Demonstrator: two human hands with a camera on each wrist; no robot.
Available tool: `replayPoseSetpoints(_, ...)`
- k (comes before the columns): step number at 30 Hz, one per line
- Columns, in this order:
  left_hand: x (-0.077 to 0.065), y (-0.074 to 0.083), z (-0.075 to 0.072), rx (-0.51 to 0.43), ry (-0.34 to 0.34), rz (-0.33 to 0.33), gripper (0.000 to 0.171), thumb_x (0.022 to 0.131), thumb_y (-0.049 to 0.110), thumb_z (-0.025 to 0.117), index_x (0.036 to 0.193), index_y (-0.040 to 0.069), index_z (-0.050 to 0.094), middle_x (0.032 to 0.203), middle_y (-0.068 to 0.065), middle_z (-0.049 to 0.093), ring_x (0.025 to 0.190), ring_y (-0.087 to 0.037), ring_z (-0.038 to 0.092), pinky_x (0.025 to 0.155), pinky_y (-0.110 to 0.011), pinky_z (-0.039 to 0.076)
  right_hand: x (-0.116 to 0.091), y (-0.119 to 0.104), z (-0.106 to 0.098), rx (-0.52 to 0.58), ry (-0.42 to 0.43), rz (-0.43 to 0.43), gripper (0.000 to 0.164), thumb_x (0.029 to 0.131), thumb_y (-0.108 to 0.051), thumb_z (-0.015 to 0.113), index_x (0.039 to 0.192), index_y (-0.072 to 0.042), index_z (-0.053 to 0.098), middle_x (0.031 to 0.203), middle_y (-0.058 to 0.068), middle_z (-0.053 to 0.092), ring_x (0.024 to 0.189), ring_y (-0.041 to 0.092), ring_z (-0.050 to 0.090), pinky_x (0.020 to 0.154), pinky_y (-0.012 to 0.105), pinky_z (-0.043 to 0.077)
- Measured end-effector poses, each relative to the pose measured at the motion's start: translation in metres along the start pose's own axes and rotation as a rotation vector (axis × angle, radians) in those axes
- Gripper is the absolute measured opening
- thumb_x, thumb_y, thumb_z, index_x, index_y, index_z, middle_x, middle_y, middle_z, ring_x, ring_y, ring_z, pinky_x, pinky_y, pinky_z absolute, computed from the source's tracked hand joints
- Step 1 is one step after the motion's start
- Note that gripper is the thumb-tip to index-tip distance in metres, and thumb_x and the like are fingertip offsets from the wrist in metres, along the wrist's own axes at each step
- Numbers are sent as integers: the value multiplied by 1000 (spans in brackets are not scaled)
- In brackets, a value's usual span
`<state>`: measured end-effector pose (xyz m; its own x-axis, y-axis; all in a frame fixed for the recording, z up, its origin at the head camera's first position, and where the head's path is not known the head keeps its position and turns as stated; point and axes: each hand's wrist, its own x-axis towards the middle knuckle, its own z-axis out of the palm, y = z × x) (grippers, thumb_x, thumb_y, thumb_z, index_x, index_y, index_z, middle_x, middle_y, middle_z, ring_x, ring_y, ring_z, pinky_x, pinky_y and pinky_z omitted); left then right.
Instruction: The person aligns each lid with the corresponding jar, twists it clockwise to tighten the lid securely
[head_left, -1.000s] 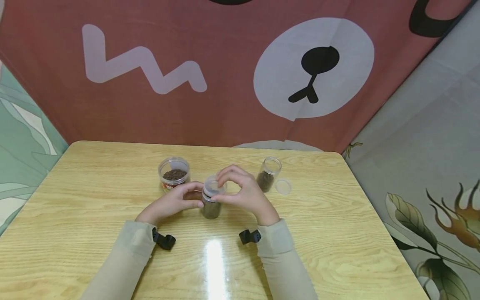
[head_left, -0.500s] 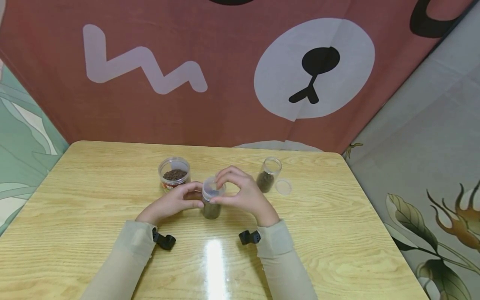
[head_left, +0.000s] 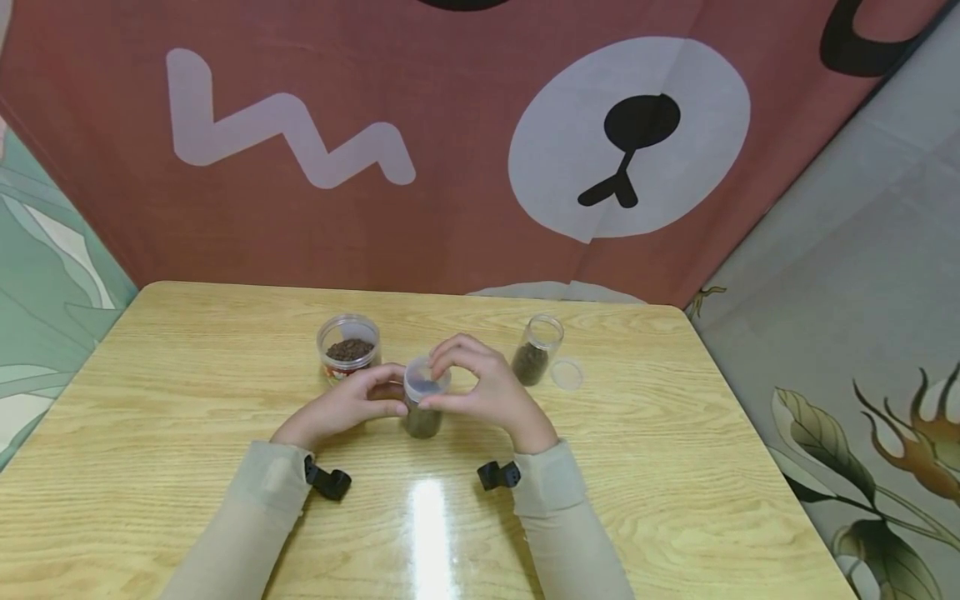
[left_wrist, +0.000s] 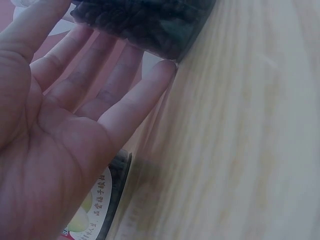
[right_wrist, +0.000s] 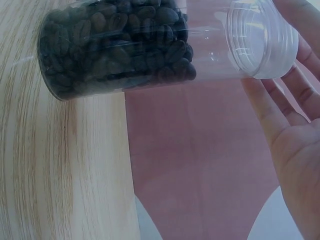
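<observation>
- Left hand [head_left: 341, 407] is steadying the capped jar [head_left: 423, 420], thumb and fingers closing on its left side. Left wrist view is showing the fingers reaching long past the jar, near its base.
- Right hand [head_left: 491, 385] is clamping the cap [head_left: 427, 377] between thumb and fingers, with fingertips touching its top and rim.
- Jar is standing upright on the table [head_left: 187, 400], between the two hands. Cap is sitting on the mouth; can't tell how tight.
- Dark beans [right_wrist: 120, 45] are filling the lower part of that jar, clear wall showing above them up to the cap.
- Just beyond the left hand, a clear tub [head_left: 348, 328] is standing without a lid, holding brown bits [head_left: 350, 349]. Left hand is partly hiding its front.
- Beyond the right hand and to its right, an open jar [head_left: 547, 333] is standing with dark contents in its lower half.
- Right of that jar, just beside it, a translucent disc [head_left: 567, 374] is lying flat on the table.
- Behind each hand, a black wrist mount [head_left: 330, 482] is sitting at the cuff of a beige sleeve [head_left: 240, 525].
- Past both hands, a reddish cloth [head_left: 465, 242] with a printed muzzle is hanging behind the table.
</observation>
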<state>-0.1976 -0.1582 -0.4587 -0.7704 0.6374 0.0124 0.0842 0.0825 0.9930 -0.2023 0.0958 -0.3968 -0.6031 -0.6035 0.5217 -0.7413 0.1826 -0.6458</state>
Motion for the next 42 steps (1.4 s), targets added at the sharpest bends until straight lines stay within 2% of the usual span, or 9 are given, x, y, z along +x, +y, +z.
replayPoseSetpoints(10,0,-1,-1,21,1,6,50,100,18,67,145,3,49,144,-16,52,134,-36,51,105,-35,48,0,3,-1,15,-16,-12,29,75,-9,91,90,-11,67,108,7,66,112,20,61,99,35,51)
replayPoseSetpoints(15,0,-1,-1,22,5,10,50,100,18,67,144,2,49,144,-16,53,135,-36,50,105,-35,48,-1,2,-1,36,-14,22,35,74,-9,92,99,-11,68,114,5,63,115,20,59,101,35,51)
replayPoseSetpoints(18,0,-1,0,19,10,14,50,99,17,67,143,2,50,143,-16,54,134,-35,51,105,-35,48,-1,3,-2,87,-19,72,43,76,-7,90,112,-8,66,122,6,58,118,21,57,103,36,50)
replayPoseSetpoints(21,0,-1,0,17,15,17,50,99,16,67,143,1,50,143,-17,54,134,-36,51,105,-34,48,-1,3,-4,144,-46,164,50,82,-6,85,126,-6,61,129,6,55,120,22,56,103,36,51)
replayPoseSetpoints(25,1,0,0,18,14,2,50,99,18,68,143,2,51,142,-16,54,134,-35,51,105,-36,48,-2,4,-7,161,-101,262,51,90,-8,78,137,-6,58,135,7,56,119,24,58,99,38,54)
replayPoseSetpoints(31,1,0,0,17,10,-6,49,99,19,68,142,3,51,142,-15,55,134,-34,51,105,-38,48,-2,7,-7,168,-156,277,51,91,-9,77,138,-6,58,133,8,60,120,28,58,97,37,55)
replayPoseSetpoints(39,1,0,0,19,16,-6,49,99,19,69,142,4,52,143,-14,54,135,-34,51,106,-38,48,-1,7,-7,173,-169,280,51,91,-9,77,137,0,58,134,10,61,123,30,57,98,39,54)
replayPoseSetpoints(42,1,0,0,21,17,-5,49,98,19,69,141,3,52,142,-14,55,134,-33,51,105,-37,48,-1,7,-6,173,-171,285,50,91,-9,77,137,-2,59,134,10,61,123,28,57,99,39,54)
